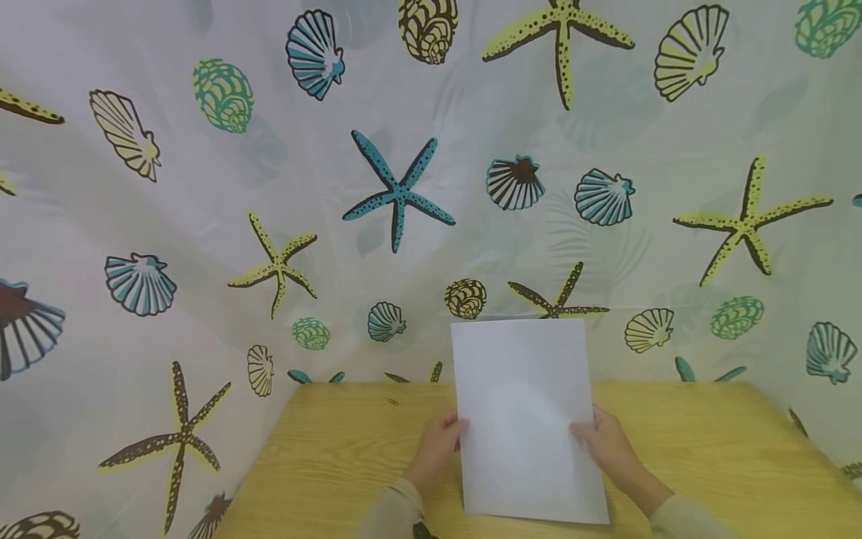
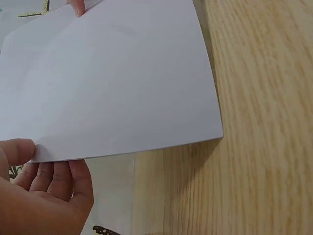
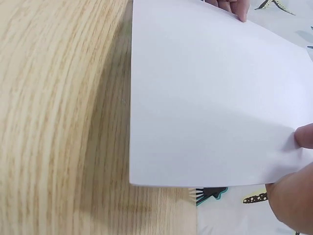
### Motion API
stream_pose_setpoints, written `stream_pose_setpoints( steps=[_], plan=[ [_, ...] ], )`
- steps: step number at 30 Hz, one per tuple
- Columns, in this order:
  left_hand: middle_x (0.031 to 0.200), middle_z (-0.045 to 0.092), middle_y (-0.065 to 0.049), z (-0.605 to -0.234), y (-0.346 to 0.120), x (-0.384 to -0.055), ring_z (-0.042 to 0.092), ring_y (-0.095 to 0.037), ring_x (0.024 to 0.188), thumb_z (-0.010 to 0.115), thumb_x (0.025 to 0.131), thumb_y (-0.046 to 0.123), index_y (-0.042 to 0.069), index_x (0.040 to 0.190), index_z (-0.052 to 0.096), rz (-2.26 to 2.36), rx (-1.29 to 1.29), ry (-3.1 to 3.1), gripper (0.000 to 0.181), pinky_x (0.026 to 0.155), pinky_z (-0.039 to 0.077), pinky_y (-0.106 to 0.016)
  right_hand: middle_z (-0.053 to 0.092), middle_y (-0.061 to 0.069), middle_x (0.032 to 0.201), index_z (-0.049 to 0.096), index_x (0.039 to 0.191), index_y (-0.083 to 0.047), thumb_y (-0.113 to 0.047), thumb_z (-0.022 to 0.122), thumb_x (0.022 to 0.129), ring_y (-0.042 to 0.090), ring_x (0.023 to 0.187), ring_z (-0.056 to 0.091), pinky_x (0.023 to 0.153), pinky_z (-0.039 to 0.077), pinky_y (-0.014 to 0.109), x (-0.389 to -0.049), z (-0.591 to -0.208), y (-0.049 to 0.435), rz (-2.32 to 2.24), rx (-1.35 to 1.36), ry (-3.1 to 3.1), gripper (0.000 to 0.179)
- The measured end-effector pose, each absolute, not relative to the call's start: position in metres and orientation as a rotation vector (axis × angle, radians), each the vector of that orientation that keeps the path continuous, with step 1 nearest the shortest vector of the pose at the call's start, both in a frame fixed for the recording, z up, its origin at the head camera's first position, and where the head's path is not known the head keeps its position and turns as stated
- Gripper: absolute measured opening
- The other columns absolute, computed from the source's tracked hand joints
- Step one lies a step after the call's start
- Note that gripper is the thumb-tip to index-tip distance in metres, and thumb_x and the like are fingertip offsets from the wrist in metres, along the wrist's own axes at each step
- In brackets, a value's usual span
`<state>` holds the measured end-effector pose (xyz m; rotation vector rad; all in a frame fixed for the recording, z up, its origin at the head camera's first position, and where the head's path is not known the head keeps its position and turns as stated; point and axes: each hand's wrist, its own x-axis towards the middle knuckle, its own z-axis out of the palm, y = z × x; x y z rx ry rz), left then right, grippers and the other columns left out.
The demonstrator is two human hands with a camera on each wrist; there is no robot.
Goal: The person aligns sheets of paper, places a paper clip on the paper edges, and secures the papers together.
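Blank white paper (image 1: 528,427) stands nearly upright over the table, its lower edge close to the tabletop. On its left side, my left hand (image 1: 438,447) pinches the edge. The left wrist view shows that left hand (image 2: 46,191) with its thumb on the front face and its fingers behind. My right hand (image 1: 614,451) grips the opposite edge, thumb in front. In the right wrist view the paper (image 3: 210,107) bends slightly near the right thumb (image 3: 304,136), and the fingers behind it are hidden.
The wooden table (image 1: 337,457) carries a small paper clip (image 1: 393,402) near its back edge, left of the paper. A white curtain (image 1: 202,187) printed with starfish and shells hangs behind the table and along both sides.
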<state>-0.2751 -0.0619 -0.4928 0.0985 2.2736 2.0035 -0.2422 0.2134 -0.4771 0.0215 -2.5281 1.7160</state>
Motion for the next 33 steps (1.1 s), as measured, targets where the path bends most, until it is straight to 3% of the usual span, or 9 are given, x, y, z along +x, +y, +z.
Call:
stream_pose_setpoints(
  steps=[4, 15, 24, 33],
  plan=[
    [0.093, 0.062, -0.006, -0.494, -0.064, -0.278, 0.058, -0.017, 0.083, 0.056, 0.094, 0.021, -0.002, 0.102, 0.063, 2.036, 0.085, 2.249, 0.025, 0.083, 0.052, -0.042, 0.04, 0.037, 0.133, 0.029, 0.136, 0.018, -0.003, 0.046, 0.093, 0.048, 0.117, 0.046, 0.094, 0.044, 0.054, -0.242, -0.477, 0.216, 1.681, 0.006, -2.54, 0.051],
    [0.088, 0.063, -0.004, -0.497, -0.073, -0.28, 0.059, -0.016, 0.081, 0.058, 0.093, 0.017, -0.002, 0.099, 0.064, 2.082, 0.192, 2.216, 0.021, 0.082, 0.052, -0.04, 0.04, 0.037, 0.133, 0.027, 0.138, 0.017, -0.003, 0.046, 0.093, 0.047, 0.117, 0.047, 0.093, 0.045, 0.053, -0.241, -0.477, 0.218, 1.707, -0.023, -2.539, 0.053],
    [0.09, 0.067, -0.008, -0.487, -0.083, -0.276, 0.064, -0.023, 0.086, 0.056, 0.095, 0.016, -0.005, 0.102, 0.062, 2.055, 0.216, 2.213, 0.023, 0.084, 0.051, -0.044, 0.036, 0.037, 0.136, 0.026, 0.137, 0.018, -0.001, 0.045, 0.093, 0.049, 0.121, 0.042, 0.097, 0.04, 0.055, -0.241, -0.48, 0.22, 1.702, -0.014, -2.538, 0.052],
    [0.098, 0.066, -0.016, -0.505, -0.099, -0.29, 0.063, -0.026, 0.087, 0.06, 0.091, 0.012, -0.004, 0.107, 0.061, 1.889, 0.255, 2.318, 0.023, 0.08, 0.051, -0.045, 0.036, 0.036, 0.137, 0.025, 0.139, 0.017, -0.004, 0.046, 0.094, 0.048, 0.122, 0.042, 0.097, 0.04, 0.055, -0.241, -0.481, 0.223, 1.696, 0.008, -2.543, 0.053]
  ],
)
